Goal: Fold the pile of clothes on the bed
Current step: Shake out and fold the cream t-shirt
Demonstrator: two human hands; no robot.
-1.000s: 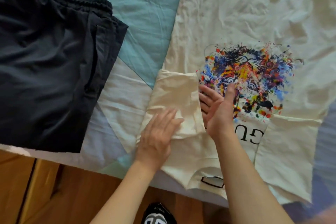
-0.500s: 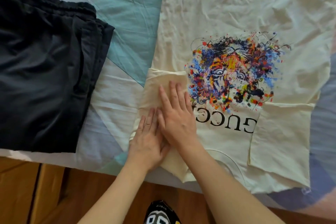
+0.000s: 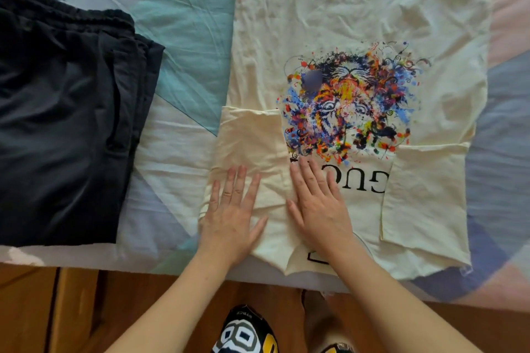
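A cream T-shirt (image 3: 358,8) with a multicoloured lion print and black letters lies face up on the bed, collar toward me. Both its sleeves are folded inward onto the chest. My left hand (image 3: 232,215) lies flat, fingers spread, on the folded left sleeve (image 3: 252,137). My right hand (image 3: 318,203) presses flat beside it on the shirt front, covering part of the lettering. Neither hand grips any cloth. The right sleeve (image 3: 424,189) lies folded and untouched.
Folded black trousers (image 3: 63,123) lie on the bed at the left. The bedsheet (image 3: 183,37) is patterned in teal, white and blue. The bed's near edge (image 3: 143,264) runs across the lower part, with wooden floor (image 3: 86,309) and my slippers (image 3: 243,332) below.
My hands have moved apart: the right hand slid off the left sleeve rightward onto the shirt front, and the left hand spread flat on the sleeve. The view shifted slightly.
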